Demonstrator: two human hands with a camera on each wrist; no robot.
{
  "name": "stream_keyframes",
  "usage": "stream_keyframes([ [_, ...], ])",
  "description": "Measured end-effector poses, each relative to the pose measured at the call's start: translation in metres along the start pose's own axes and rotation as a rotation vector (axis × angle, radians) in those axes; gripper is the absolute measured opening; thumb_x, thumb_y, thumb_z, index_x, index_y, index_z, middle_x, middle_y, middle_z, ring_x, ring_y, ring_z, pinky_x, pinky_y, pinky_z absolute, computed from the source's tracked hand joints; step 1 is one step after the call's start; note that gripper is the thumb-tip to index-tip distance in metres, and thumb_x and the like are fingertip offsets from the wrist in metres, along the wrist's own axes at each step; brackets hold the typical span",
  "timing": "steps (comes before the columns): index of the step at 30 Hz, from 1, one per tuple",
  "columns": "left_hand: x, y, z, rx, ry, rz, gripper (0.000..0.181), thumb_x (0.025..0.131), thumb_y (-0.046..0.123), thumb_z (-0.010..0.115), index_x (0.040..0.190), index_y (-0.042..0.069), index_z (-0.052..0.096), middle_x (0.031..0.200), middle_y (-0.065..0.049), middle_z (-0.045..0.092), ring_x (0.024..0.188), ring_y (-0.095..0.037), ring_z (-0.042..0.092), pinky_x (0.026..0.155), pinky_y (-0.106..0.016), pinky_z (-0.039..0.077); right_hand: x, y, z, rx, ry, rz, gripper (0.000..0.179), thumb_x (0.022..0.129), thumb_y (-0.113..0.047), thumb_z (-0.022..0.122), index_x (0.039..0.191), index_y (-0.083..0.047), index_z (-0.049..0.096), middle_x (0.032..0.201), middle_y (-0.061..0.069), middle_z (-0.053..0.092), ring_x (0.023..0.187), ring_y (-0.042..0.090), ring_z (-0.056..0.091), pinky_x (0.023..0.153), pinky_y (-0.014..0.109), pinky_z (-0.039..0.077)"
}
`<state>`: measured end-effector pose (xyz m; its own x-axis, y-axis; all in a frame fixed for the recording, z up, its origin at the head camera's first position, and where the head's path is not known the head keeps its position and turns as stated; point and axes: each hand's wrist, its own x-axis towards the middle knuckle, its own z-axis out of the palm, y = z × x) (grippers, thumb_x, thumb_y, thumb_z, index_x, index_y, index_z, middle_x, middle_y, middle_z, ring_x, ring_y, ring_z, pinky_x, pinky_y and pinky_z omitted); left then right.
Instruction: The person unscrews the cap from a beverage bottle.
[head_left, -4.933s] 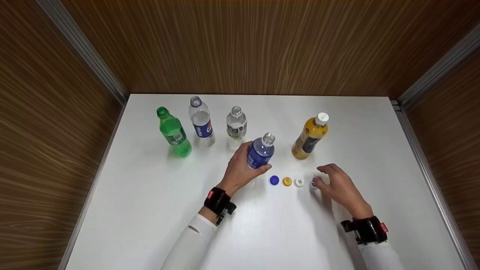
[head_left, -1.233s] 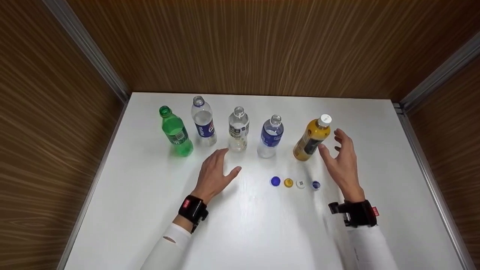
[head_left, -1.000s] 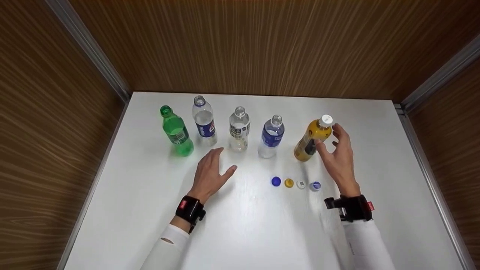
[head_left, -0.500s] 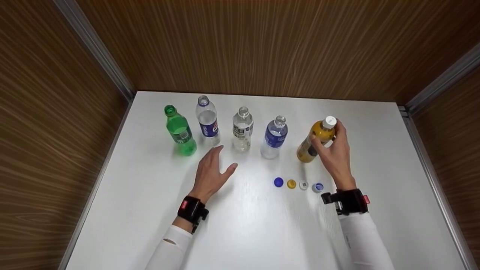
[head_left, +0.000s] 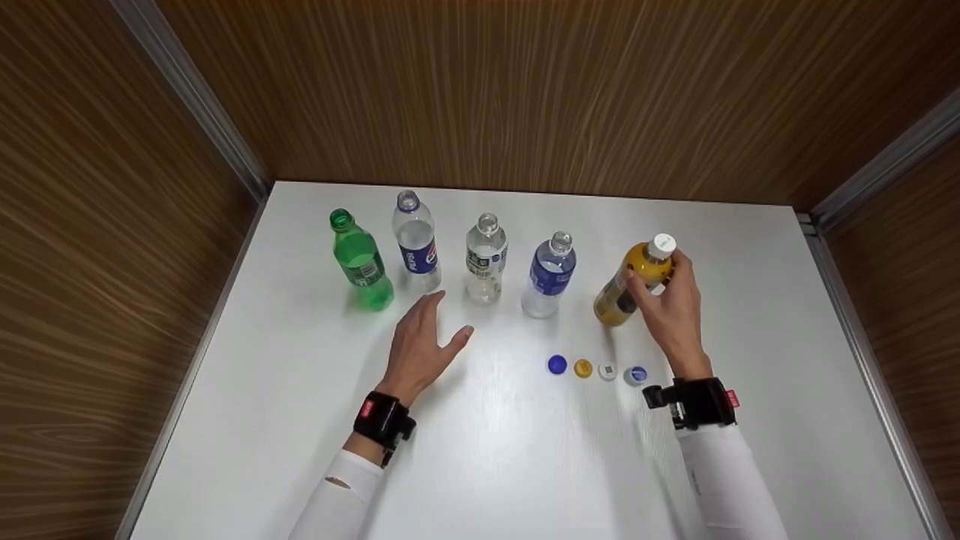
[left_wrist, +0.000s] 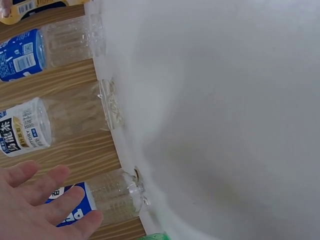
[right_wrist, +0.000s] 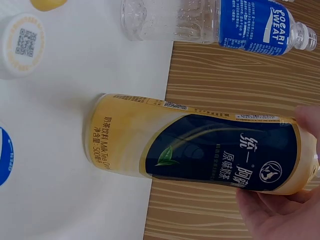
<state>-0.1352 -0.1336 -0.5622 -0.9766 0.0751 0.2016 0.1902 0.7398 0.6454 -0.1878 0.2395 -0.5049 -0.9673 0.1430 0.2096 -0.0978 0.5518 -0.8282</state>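
Note:
My right hand point(head_left: 670, 311) grips the upper part of a milk tea bottle point(right_wrist: 220, 150) with a yellow body, dark label and white cap; it stands on the table at the right of a row. In the right wrist view, fingers and thumb wrap it near the shoulder. Held over the table with fingers spread, my left hand point(head_left: 420, 349) has nothing in it. It is nearest a Pepsi bottle point(head_left: 417, 247) and a clear bottle with a white label point(head_left: 486, 259). A Pocari Sweat bottle point(head_left: 550, 276) stands left of the milk tea.
A green bottle point(head_left: 362, 262) ends the row at the left; it and the three clear bottles are uncapped. In front lie a blue cap point(head_left: 556, 364), a yellow cap point(head_left: 583, 368), a white cap point(head_left: 607, 371) and a blue-and-white cap point(head_left: 636, 375). Wood-grain panels point(head_left: 480, 97) enclose the table.
My left hand has let go of the Pocari Sweat bottle, which now stands in the row, and drawn back left. My right hand has left the blue-and-white cap and taken hold of the milk tea bottle.

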Motion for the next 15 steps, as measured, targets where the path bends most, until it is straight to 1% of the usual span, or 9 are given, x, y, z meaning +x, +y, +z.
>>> stream_keyframes([
  [5, 0.0, 0.001, 0.0, -0.003, -0.003, -0.002, 0.08, 0.096, 0.052, 0.068, 0.15, -0.001, 0.045, 0.15, -0.023, 0.051, 0.14, -0.036, 0.047, 0.117, -0.048, 0.036, -0.004, -0.002, -0.004, 0.001, 0.019, -0.024, 0.075, 0.098, -0.026, 0.072, 0.154, 0.003, 0.032, 0.144, 0.024, 0.048, 0.133, 0.038, 0.052, 0.111, 0.055, 0.043],
  [12, 0.0, 0.003, 0.002, -0.003, -0.003, 0.003, 0.079, 0.096, 0.052, 0.068, 0.15, -0.001, 0.045, 0.149, -0.022, 0.051, 0.14, -0.037, 0.047, 0.116, -0.049, 0.036, -0.014, -0.01, -0.015, 0.036, 0.033, -0.022, 0.075, 0.098, -0.027, 0.073, 0.154, 0.001, 0.033, 0.147, 0.021, 0.048, 0.136, 0.036, 0.05, 0.115, 0.053, 0.04],
  [15, 0.001, 0.005, 0.003, -0.007, -0.01, 0.013, 0.079, 0.096, 0.052, 0.068, 0.15, -0.001, 0.045, 0.149, -0.022, 0.051, 0.14, -0.036, 0.048, 0.117, -0.048, 0.036, -0.02, -0.012, -0.019, 0.059, 0.038, -0.022, 0.073, 0.098, -0.026, 0.073, 0.153, 0.001, 0.034, 0.147, 0.02, 0.05, 0.135, 0.034, 0.052, 0.114, 0.052, 0.04],
])
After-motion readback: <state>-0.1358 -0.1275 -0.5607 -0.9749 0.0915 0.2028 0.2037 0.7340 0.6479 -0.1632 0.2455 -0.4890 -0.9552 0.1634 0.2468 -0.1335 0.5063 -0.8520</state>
